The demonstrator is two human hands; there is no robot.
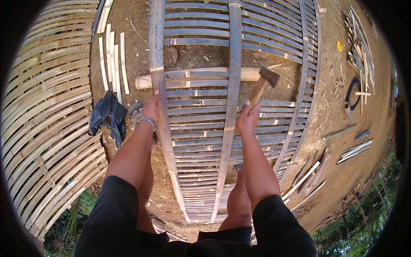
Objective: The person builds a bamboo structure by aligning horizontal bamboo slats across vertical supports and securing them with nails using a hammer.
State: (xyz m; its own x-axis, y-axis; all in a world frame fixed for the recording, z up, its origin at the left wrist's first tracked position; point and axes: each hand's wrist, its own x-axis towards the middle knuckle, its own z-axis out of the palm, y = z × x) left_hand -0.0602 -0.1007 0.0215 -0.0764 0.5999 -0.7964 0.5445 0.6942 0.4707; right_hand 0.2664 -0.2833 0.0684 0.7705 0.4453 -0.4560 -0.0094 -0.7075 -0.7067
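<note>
A hatchet [258, 92] with a short wooden handle and a dark metal head is in my right hand [247, 119]. Its head is raised over the right end of a thick bamboo pole [143, 82], which lies crosswise beneath a slatted bamboo panel. My left hand [150, 109], with a chain bracelet at the wrist, grips the panel's left bamboo rail [158, 55]; its fingers are partly hidden. Between the rails run weathered bamboo slats [197, 103], with a wide gap above the pole. The middle bamboo rail [234, 47] passes just left of the hatchet.
Another slatted bamboo panel [51, 103] fills the left side. Beside it lie a black plastic bag [109, 115] and several pale bamboo strips [116, 68]. At right on the dirt are a strip pile [364, 55], a black ring [352, 92] and bamboo pieces [314, 173].
</note>
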